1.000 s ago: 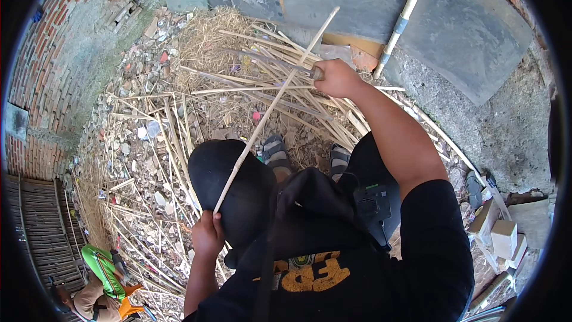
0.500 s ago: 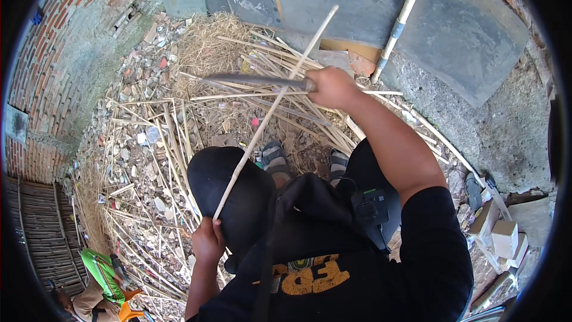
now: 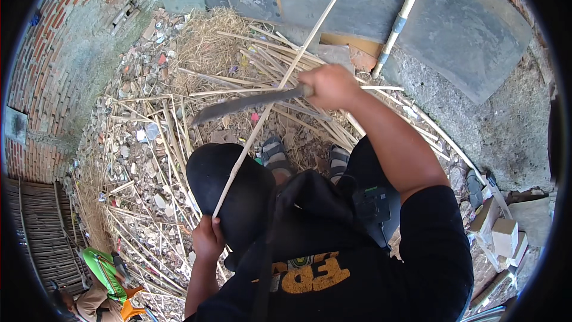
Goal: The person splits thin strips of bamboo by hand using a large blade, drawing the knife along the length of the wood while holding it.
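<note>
A long pale bamboo strip (image 3: 247, 149) slants from low left, over my left thigh, up past the strip pile. My left hand (image 3: 208, 239) is closed around its near end. In my right hand (image 3: 329, 87) I grip the handle of a machete (image 3: 244, 104). Its dark blade points left and crosses the strip above the middle; I cannot tell whether the two touch. Beyond lies a loose pile of cut bamboo strips (image 3: 292, 62), partly hidden by the blade and my right hand.
Rubble ground (image 3: 140, 170) with scattered strips spreads to the left. Dry straw (image 3: 208, 39) lies at the back. A pole (image 3: 400, 24) leans against grey sheets (image 3: 351, 0). A brick wall (image 3: 56, 77) rises at left; another person (image 3: 98, 289) sits low left. White boxes (image 3: 505, 237) stand at right.
The machete's tip has swung down toward me, tilting the blade. The far end of the bamboo strip has risen slightly. My left hand has barely moved.
</note>
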Demonstrator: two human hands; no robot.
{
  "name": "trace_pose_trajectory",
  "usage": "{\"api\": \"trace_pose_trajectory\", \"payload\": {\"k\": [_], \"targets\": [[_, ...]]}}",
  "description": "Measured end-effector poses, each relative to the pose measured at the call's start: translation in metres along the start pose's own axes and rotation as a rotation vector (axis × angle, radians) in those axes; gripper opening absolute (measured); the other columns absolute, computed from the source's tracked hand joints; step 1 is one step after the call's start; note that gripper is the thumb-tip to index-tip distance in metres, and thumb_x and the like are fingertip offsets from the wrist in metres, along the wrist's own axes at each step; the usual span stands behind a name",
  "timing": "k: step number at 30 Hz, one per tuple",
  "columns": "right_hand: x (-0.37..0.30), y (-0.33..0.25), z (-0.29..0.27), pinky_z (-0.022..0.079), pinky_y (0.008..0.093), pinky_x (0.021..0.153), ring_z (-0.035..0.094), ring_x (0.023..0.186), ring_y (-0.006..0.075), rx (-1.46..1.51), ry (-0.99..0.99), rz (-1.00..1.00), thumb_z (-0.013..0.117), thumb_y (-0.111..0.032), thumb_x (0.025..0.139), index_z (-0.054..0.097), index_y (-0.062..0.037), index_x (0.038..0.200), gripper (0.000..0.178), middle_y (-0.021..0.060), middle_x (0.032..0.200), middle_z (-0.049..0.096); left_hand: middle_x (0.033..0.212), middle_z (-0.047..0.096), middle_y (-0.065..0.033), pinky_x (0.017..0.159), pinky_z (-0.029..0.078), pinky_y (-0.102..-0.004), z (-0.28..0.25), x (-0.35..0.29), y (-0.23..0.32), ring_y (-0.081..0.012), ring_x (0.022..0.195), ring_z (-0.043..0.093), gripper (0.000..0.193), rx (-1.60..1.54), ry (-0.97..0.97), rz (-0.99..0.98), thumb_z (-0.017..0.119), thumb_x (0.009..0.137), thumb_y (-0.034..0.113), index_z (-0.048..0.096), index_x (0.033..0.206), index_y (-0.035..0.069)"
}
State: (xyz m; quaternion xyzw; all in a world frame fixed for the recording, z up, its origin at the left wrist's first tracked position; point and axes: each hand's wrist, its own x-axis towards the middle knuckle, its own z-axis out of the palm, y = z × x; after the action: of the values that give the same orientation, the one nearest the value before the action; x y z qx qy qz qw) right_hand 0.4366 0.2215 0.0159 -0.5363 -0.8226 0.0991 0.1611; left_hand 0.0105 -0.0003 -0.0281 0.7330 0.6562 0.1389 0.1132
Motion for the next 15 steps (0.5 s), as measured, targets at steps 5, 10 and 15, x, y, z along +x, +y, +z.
{"api": "trace_pose_trajectory", "payload": {"k": [5,10,15], "targets": [[0.004,0.089,0.009,0.055,0.0472,0.083,0.069,0.091,0.0357,0.096,0.196,0.429,0.065,-0.018,0.079,0.067,-0.0117,0.108,0.030,0.0172,0.093,0.072,0.060,0.056,-0.0222,0.050,0.043,-0.0545,-0.004,0.004,0.002,-0.0473,0.057,0.058,0.029,-0.002,0.030,0.027,0.050,0.102,0.027,0.049,0.082,0.006],[-0.002,0.051,-0.011,0.055,0.0463,0.084,0.069,0.093,0.0361,0.183,0.202,0.309,0.068,-0.020,0.077,0.068,-0.0122,0.110,0.034,0.0189,0.095,0.071,0.061,0.057,-0.0219,0.049,0.042,-0.0546,-0.002,0.000,-0.001,-0.0466,0.056,0.058,0.029,0.014,0.011,0.007,0.051,0.102,0.028,0.050,0.083,0.006],[-0.006,0.033,-0.022,0.055,0.0476,0.086,0.069,0.093,0.0364,-0.025,-0.016,0.141,0.067,-0.018,0.077,0.067,-0.0114,0.102,0.026,0.0167,0.094,0.072,0.061,0.057,-0.0206,0.049,0.042,-0.0531,0.006,-0.006,-0.007,-0.0453,0.055,0.058,0.026,0.009,0.078,0.024,0.054,0.101,0.026,0.052,0.085,0.005]]}}
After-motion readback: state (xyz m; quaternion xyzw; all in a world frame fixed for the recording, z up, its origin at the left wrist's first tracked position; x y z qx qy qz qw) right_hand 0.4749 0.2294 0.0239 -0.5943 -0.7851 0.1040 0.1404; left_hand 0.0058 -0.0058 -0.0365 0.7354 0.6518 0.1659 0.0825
